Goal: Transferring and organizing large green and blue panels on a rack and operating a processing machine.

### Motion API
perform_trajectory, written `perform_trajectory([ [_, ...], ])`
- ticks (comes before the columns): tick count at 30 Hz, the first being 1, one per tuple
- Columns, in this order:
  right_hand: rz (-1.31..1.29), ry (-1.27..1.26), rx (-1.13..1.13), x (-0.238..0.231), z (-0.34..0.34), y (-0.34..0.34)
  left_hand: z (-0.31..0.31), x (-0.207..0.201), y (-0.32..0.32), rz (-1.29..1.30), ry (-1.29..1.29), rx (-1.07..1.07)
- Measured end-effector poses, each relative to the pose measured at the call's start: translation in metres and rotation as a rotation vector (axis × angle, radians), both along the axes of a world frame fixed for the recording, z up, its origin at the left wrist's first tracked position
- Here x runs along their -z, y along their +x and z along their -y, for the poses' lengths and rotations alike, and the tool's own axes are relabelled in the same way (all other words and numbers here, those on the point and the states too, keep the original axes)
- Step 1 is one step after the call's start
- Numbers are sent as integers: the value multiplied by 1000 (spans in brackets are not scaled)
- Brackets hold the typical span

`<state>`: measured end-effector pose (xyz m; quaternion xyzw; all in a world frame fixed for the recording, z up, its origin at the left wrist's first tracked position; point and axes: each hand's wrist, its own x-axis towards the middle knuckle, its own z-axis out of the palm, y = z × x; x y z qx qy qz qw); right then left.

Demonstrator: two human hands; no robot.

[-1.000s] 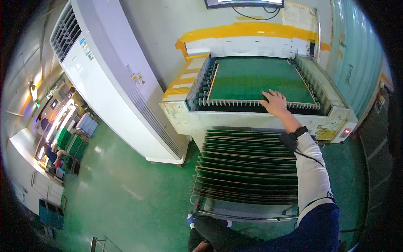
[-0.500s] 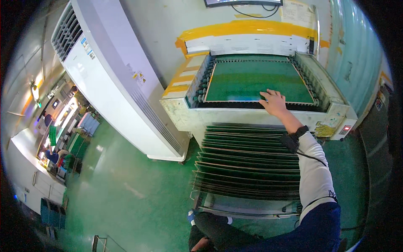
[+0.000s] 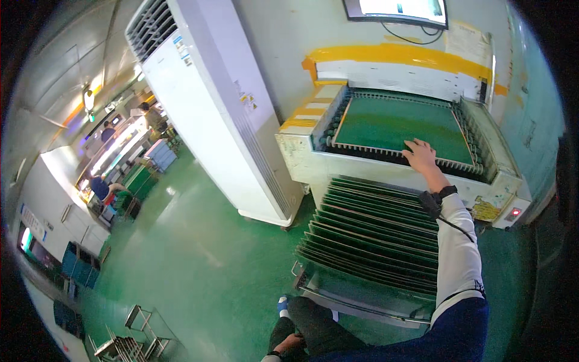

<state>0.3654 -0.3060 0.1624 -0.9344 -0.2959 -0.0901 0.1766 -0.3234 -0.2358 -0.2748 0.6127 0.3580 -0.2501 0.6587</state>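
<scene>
My right hand [image 3: 420, 155] reaches forward over the near edge of a flat green panel [image 3: 401, 123]. Its fingers are stretched out and slightly bent; whether the fingertips press on the panel is unclear. The panel lies in the roller bed of a pale machine [image 3: 362, 161], with rows of small rollers along its sides and near edge. Below, a rack [image 3: 362, 300] carries several green boards [image 3: 380, 229] standing close together. Low in the view, my left hand [image 3: 291, 342] rests by my leg, its fingers mostly hidden.
A tall white air conditioner [image 3: 223, 120] stands left of the machine. A screen [image 3: 398, 11] hangs on the wall above. A metal frame stand [image 3: 129, 344] is on the green floor [image 3: 193, 253] at lower left. Several people sit at a lit bench [image 3: 117, 145] far left.
My view has swung left, so the machine and rack sit farther right in the picture. My right hand stays at the panel's near edge, its fingers closer together.
</scene>
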Motion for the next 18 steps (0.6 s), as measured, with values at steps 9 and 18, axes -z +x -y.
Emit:
perform_trajectory([
  [9,75,-20,-123,-9,14,-34,17,24,-1,152,64,-270],
  [18,-441,195,-702,-16,87,-204,-17,-64,33,-57,580,-64],
])
